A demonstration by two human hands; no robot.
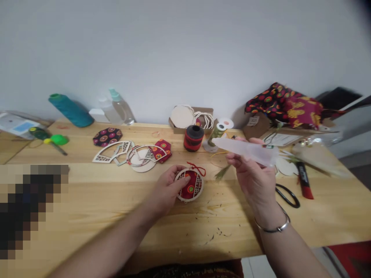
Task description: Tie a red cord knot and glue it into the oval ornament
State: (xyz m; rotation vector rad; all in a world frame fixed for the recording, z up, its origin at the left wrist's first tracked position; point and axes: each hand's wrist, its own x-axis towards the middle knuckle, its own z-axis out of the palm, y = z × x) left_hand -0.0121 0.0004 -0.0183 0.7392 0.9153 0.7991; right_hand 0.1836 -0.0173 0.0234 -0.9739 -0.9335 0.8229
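Note:
My left hand [166, 188] pinches a round ornament [190, 186] low over the table, thumb on its front. The ornament has a pale wooden lattice rim over red patterned fabric and a red cord loop at its top. In my right hand [252, 175] is a translucent squeeze bottle [246, 150], its tapered nozzle pointing left, apart from the ornament. A small green tassel [223, 172] lies beneath the nozzle. Just behind the ornament stands a red and black thread spool [194, 138].
Left of the ornament lie fan-shaped wooden frames [111, 151] and fabric-covered pieces [107, 136]. A teal thread cone [71, 110] leans at the back. To the right are scissors [288, 195], a red and black marker [305, 180] and a cardboard box [255, 125] with fabric.

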